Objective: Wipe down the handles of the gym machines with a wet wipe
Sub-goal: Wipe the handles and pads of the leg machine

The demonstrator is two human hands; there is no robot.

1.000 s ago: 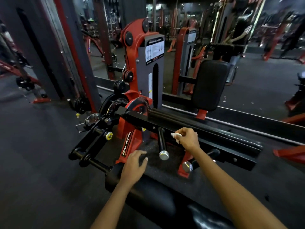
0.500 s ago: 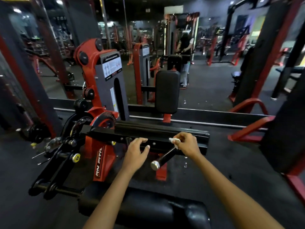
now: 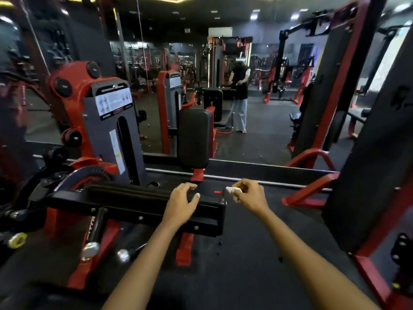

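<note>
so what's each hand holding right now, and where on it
The right hand pinches a crumpled white wet wipe at its fingertips. The left hand holds nothing; it rests on the machine's black bar.

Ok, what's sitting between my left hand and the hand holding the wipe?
In the head view, only the end of the black bar lies between the left hand and the right hand pinching the wet wipe.

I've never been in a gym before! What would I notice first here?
Probably the big red and grey machine on the left, with a black pad beside it. Up close, the left hand rests on the machine's black bar, and the right hand pinches a white wipe.
</note>
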